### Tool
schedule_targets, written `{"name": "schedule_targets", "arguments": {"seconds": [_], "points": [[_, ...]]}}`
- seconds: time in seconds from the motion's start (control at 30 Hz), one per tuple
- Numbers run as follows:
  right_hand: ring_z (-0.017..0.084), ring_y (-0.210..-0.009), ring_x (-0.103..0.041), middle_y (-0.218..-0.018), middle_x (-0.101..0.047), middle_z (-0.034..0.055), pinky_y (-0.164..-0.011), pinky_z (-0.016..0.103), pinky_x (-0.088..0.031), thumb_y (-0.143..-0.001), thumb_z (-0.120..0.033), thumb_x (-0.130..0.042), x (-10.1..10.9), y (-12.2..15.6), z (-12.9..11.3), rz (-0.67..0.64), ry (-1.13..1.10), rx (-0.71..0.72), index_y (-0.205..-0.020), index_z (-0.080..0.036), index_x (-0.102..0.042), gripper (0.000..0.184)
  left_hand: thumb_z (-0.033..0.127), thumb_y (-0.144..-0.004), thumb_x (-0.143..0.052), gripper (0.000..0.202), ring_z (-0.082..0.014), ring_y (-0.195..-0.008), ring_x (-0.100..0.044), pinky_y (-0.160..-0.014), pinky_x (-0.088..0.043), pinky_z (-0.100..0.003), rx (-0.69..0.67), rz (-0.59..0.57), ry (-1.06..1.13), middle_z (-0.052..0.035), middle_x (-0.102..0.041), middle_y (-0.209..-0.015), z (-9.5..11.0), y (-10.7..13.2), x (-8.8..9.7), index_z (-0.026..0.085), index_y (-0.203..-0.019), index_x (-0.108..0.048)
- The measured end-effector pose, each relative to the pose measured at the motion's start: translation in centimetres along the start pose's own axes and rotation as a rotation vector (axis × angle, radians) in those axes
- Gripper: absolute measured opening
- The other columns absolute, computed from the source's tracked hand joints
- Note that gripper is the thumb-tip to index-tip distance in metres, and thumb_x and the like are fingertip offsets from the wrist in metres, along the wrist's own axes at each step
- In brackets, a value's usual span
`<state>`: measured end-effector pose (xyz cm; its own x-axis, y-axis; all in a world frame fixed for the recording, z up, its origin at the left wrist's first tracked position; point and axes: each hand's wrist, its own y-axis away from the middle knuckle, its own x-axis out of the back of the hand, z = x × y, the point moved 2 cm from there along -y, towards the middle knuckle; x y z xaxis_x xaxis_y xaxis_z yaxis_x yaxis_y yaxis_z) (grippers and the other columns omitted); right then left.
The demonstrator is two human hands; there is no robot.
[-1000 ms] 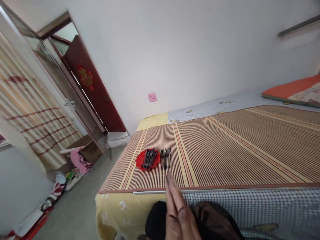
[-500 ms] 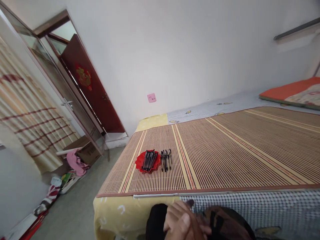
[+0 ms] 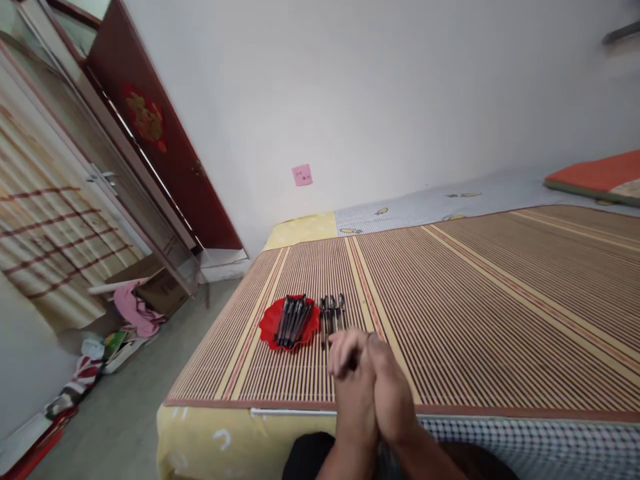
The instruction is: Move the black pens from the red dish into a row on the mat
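My left hand (image 3: 354, 393) and my right hand (image 3: 393, 390) are pressed together, one against the other, above the mat's front edge. Their fingers curl in at the top, and no object shows between them. Just beyond them, several black pens (image 3: 331, 312) lie side by side on the striped mat, their lower ends partly covered by my hands. To the left of these, a red scalloped plate (image 3: 266, 327) holds a pile of more black pens (image 3: 292, 321).
A striped woven mat (image 3: 475, 320) covers the bed. At the far right lies an orange folded bedding piece (image 3: 595, 170). A pink note (image 3: 302, 175) is stuck on the wall. Left are a dark red door (image 3: 170, 153), a cardboard box (image 3: 163, 293) and floor clutter.
My joined hands have risen from my lap, moving forward over the mat's edge towards the pens. The view has shifted slightly; the pens and plate stay in place on the mat.
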<state>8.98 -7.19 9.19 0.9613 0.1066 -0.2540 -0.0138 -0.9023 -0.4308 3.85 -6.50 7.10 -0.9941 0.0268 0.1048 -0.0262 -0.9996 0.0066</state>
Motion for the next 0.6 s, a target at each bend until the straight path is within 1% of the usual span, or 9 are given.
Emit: {"name": "schedule_targets", "arguments": {"seconds": [0.07, 0.1, 0.17, 0.2, 0.27, 0.37, 0.43, 0.5, 0.6], "points": [[0.023, -0.086, -0.067, -0.08, -0.069, 0.0076, -0.081, 0.039, -0.054, -0.1, -0.057, -0.019, 1.4, -2.2, 0.7, 0.111, -0.11, -0.009, -0.086, -0.021, -0.067, 0.062, 0.05, -0.087, -0.056, 0.031, -0.0246, -0.109, -0.061, -0.096, -0.048, -0.036, -0.047, 0.043, 0.003, -0.0096, -0.067, -0.11, 1.2, -2.1, -1.1, 0.021, -0.098, -0.06], [0.023, -0.087, -0.067, -0.082, -0.069, 0.0075, -0.082, 0.04, -0.054, -0.099, -0.057, -0.022, 2.2, -2.9, 1.4, 0.192, -0.145, -0.02, -0.09, -0.02, -0.066, 0.058, 0.051, -0.088, -0.055, 0.036, -0.0243, -0.107, -0.063, -0.092, -0.05, -0.034, -0.06, 0.027, 0.015, -0.0102, -0.068, -0.109, 1.5, -3.0, -1.5, 0.019, -0.103, -0.061], [0.024, -0.089, -0.066, -0.089, -0.07, 0.008, -0.082, 0.04, -0.054, -0.098, -0.057, -0.031, 3.6, -3.2, 3.4, 0.35, -0.117, -0.045, -0.098, -0.02, -0.065, 0.05, 0.049, -0.09, -0.052, 0.038, -0.0241, -0.1, -0.066, -0.085, -0.052, -0.033, -0.101, -0.038, -0.037, -0.0108, -0.071, -0.104, 1.0, -4.5, -1.7, 0.016, -0.105, -0.063], [0.024, -0.092, -0.065, -0.095, -0.07, 0.0086, -0.084, 0.04, -0.053, -0.098, -0.056, -0.035, 4.1, -3.1, 4.6, 0.398, -0.051, -0.056, -0.102, -0.02, -0.065, 0.047, 0.046, -0.092, -0.051, 0.035, -0.0238, -0.096, -0.067, -0.082, -0.052, -0.032, -0.125, -0.057, -0.098, -0.0104, -0.072, -0.1, 0.3, -5.2, -1.3, 0.016, -0.103, -0.065], [0.024, -0.098, -0.064, -0.105, -0.069, 0.0097, -0.089, 0.04, -0.051, -0.097, -0.056, -0.04, 4.8, -2.4, 7.0, 0.404, 0.088, -0.09, -0.106, -0.02, -0.065, 0.044, 0.039, -0.092, -0.053, 0.027, -0.0224, -0.089, -0.068, -0.08, -0.051, -0.032, -0.18, 0.013, -0.268, -0.0087, -0.072, -0.095, -1.5, -6.5, 0.5, 0.017, -0.1, -0.066], [0.023, -0.093, -0.064, -0.103, -0.069, 0.0093, -0.085, 0.038, -0.051, -0.098, -0.055, -0.04, 4.9, -1.5, 9.7, 0.303, 0.163, -0.183, -0.107, -0.02, -0.064, 0.044, 0.03, -0.09, -0.056, 0.019, -0.0222, -0.086, -0.066, -0.081, -0.05, -0.034, -0.231, 0.313, -0.54, -0.0086, -0.071, -0.094, -3.8, -8.2, 5.3, 0.016, -0.099, -0.065], [0.022, -0.085, -0.065, -0.097, -0.069, 0.0083, -0.078, 0.036, -0.052, -0.099, -0.055, -0.037, 4.7, -1.4, 10.5, 0.234, 0.159, -0.23, -0.107, -0.02, -0.063, 0.044, 0.026, -0.089, -0.057, 0.015, -0.0239, -0.089, -0.065, -0.083, -0.049, -0.035, -0.22, 0.491, -0.743, -0.0094, -0.069, -0.096, -4.5, -8.9, 8.5, 0.016, -0.098, -0.064], [0.021, -0.081, -0.065, -0.093, -0.069, 0.0076, -0.074, 0.035, -0.051, -0.1, -0.054, -0.036, 4.5, -1.6, 10.6, 0.181, 0.146, -0.245, -0.107, -0.02, -0.063, 0.045, 0.023, -0.087, -0.061, 0.013, -0.0261, -0.092, -0.064, -0.082, -0.049, -0.036, -0.164, 0.548, -0.93, -0.0098, -0.067, -0.098, -4.9, -9.4, 10.8, 0.016, -0.097, -0.064], [0.019, -0.076, -0.064, -0.087, -0.068, 0.0062, -0.071, 0.033, -0.05, -0.1, -0.054, -0.035, 4.4, -2.0, 10.7, 0.164, 0.125, -0.26, -0.103, -0.019, -0.063, 0.045, 0.023, -0.084, -0.066, 0.012, -0.0281, -0.095, -0.063, -0.083, -0.048, -0.037, -0.068, 0.518, -1.111, -0.0102, -0.066, -0.099, -5.2, -9.7, 12.5, 0.016, -0.094, -0.065]]}}
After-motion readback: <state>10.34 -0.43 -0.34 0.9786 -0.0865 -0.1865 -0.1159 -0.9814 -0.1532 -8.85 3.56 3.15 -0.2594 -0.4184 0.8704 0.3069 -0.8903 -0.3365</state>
